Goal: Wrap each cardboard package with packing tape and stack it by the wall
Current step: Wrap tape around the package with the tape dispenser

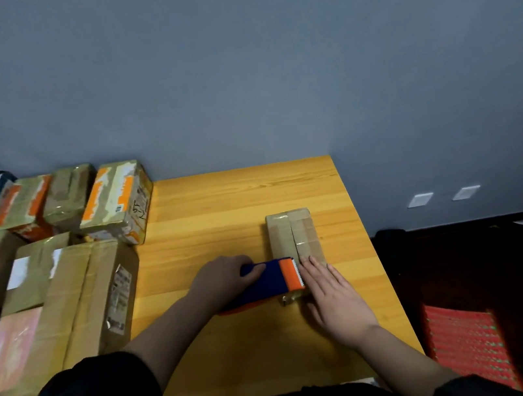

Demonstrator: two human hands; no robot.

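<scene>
One yellow wooden table point(246, 200) | grey-blue wall point(232, 65) | dark floor point(433, 256)

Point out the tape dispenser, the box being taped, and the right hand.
tape dispenser point(271, 278): head view, on its blue body.
box point(290, 234): head view, on its taped top face.
right hand point(334, 299): head view, on the back of the hand.

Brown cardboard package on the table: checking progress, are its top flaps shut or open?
Shut: brown cardboard package flaps lie flat, meeting along the centre seam.
</scene>
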